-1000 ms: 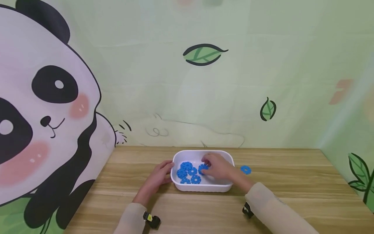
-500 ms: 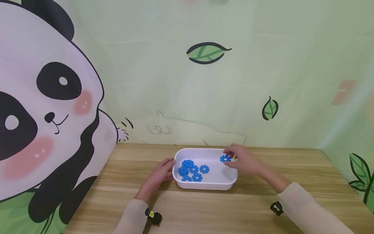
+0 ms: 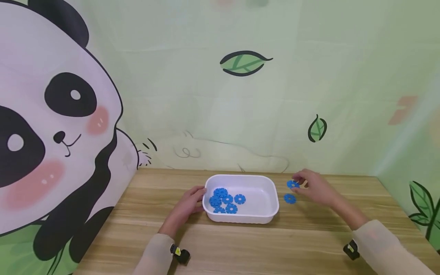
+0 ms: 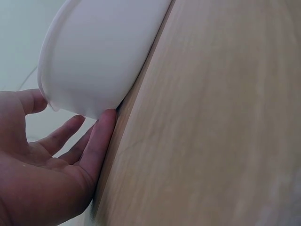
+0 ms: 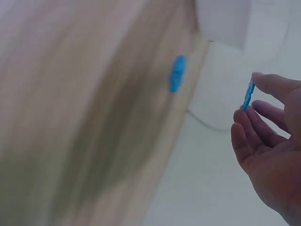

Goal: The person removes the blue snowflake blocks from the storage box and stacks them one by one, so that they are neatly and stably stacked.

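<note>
My right hand pinches a blue notched disc between thumb and fingertips, to the right of the white plastic tub. In the right wrist view this held disc shows edge-on, raised off the tabletop. Another blue disc lies on the table just below it. Several more blue discs rest in the left part of the tub, some overlapping. At the tub's left end, my left hand touches the outer wall. The left wrist view shows its extended fingers against the wall near the table.
A wood-grain table carries the tub and meets a printed wall cloth along its back edge. A large panda picture covers the left of the cloth. Each wrist bears a small black camera.
My right hand has lifted a blue disc out of the tub and carried it right, over the tub's right rim. The left hand stays at the tub's left end.
</note>
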{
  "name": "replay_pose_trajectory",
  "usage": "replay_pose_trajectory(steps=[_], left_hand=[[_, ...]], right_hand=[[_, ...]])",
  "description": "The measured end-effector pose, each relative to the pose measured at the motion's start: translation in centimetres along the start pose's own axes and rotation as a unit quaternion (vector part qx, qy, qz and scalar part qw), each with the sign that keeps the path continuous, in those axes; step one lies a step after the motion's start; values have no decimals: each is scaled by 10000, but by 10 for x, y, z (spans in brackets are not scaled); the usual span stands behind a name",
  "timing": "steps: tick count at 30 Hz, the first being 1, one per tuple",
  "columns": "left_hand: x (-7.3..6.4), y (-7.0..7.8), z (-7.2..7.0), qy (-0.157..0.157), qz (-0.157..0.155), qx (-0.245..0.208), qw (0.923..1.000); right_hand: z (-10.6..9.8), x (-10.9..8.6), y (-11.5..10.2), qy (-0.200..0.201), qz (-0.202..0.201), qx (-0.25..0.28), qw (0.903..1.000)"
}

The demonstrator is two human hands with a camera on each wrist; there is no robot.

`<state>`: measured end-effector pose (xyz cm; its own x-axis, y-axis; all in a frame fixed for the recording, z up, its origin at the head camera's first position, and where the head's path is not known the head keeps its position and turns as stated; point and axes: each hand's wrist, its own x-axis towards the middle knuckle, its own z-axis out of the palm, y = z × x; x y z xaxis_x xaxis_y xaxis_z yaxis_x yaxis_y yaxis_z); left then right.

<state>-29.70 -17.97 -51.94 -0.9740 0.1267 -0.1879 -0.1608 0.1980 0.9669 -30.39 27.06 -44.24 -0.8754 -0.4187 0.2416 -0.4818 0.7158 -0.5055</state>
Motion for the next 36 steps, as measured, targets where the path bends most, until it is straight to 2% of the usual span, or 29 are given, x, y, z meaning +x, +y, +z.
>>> replay_pose_trajectory(steps=[6, 11, 15, 36], left_hand=[[1, 0, 0, 24, 24, 16, 10000], [0, -1, -1, 8, 2, -8, 10000], [0, 0, -1, -12, -32, -26, 10000], [0, 3, -2, -51, -30, -30, 10000]], right_hand=[[22, -7, 24, -68, 0, -4, 10000], [36, -12, 31, -151, 167, 63, 9997], [41, -12, 32, -209, 218, 174, 9994], [50, -10, 33, -192, 110, -106, 9997]])
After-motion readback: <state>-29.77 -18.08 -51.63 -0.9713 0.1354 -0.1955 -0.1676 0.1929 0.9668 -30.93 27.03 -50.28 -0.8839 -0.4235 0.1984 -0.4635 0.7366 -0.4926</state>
